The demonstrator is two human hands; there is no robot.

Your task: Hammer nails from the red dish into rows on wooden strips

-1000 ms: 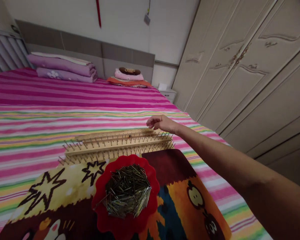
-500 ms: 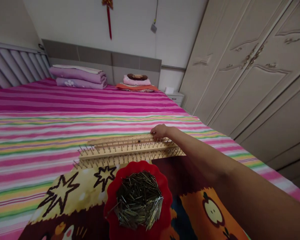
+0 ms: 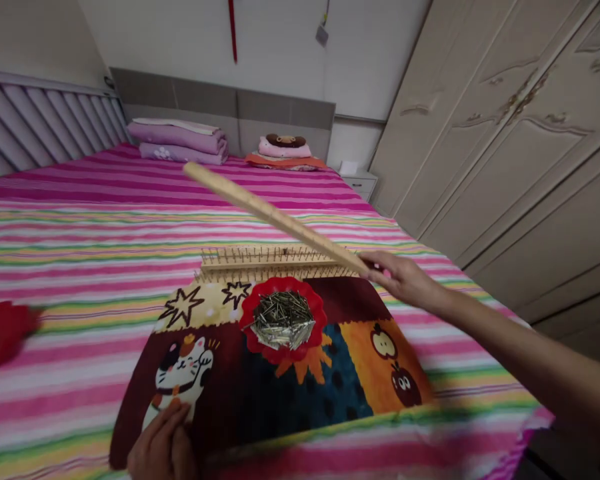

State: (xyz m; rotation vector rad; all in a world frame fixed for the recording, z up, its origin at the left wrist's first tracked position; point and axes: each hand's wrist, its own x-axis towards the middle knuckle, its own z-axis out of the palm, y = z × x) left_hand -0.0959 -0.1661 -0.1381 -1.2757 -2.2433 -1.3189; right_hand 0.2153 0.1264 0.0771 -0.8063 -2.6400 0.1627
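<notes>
My right hand is closed around the near right end of a long pale wooden strip. The strip is raised and slants up to the left over the bed. Beneath and beyond it lie wooden strips studded with upright nails, side by side. A red scalloped bowl full of loose metal nails stands on a patchwork-print mat. At the lower left, my left hand rests on the mat beside the printed cat, fingers extended and seemingly holding nothing.
A striped bedspread covers the bed. A red item lies at the left edge, partly out of view. Folded purple bedding and a pink and orange pile sit by the headboard. A wardrobe stands at the right.
My right hand has lifted a wooden strip from behind the nailed strips and brought it up and closer. My left hand has come into view. The view has shifted, showing more of the mat.
</notes>
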